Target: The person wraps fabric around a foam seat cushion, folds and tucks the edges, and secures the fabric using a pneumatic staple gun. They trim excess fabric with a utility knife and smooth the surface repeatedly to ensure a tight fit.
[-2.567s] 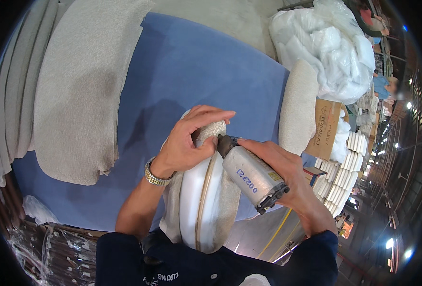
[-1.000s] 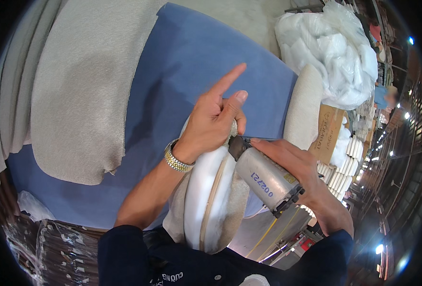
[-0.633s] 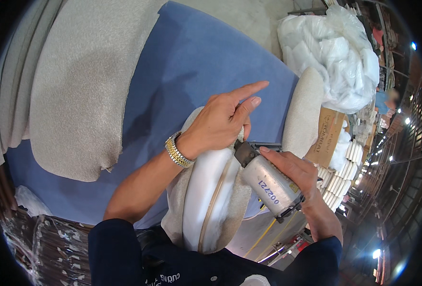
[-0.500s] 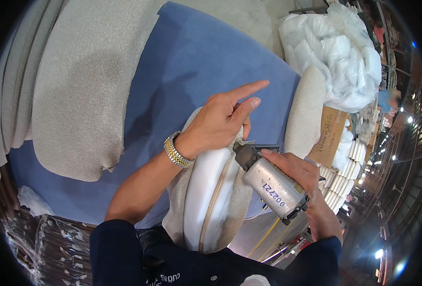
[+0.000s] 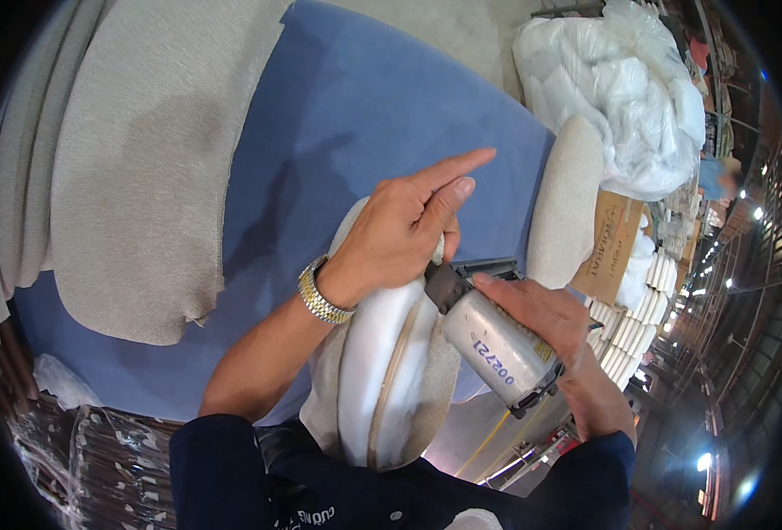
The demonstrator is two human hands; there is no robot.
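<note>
Against my body stands a padded furniture part: white padding (image 5: 369, 362) with a thin wooden strip (image 5: 394, 375) along it, and grey-beige fabric (image 5: 437, 384) hanging loose on both sides. My left hand (image 5: 391, 231) is at its far end, the lower fingers curled onto the fabric edge, thumb and index finger pointing out to the right. In my right hand (image 5: 546, 316) is a silver and black pneumatic staple gun (image 5: 495, 349). Its nose meets the far end of the part, right beside my left fingers. The exact contact spot is hidden.
A blue-covered table (image 5: 320, 115) lies ahead. Large grey-beige fabric pieces (image 5: 148, 177) cover its left side. A finished-looking upholstered pad (image 5: 568, 199) rests at its right edge, near a clear bag of white filling (image 5: 616, 106) and a cardboard box (image 5: 610, 252). Plastic-wrapped brown parts (image 5: 117, 468) are at lower left.
The staple gun and my right hand have shifted slightly to the left, and the nose has tipped a little. My left hand keeps its grip with almost no movement.
</note>
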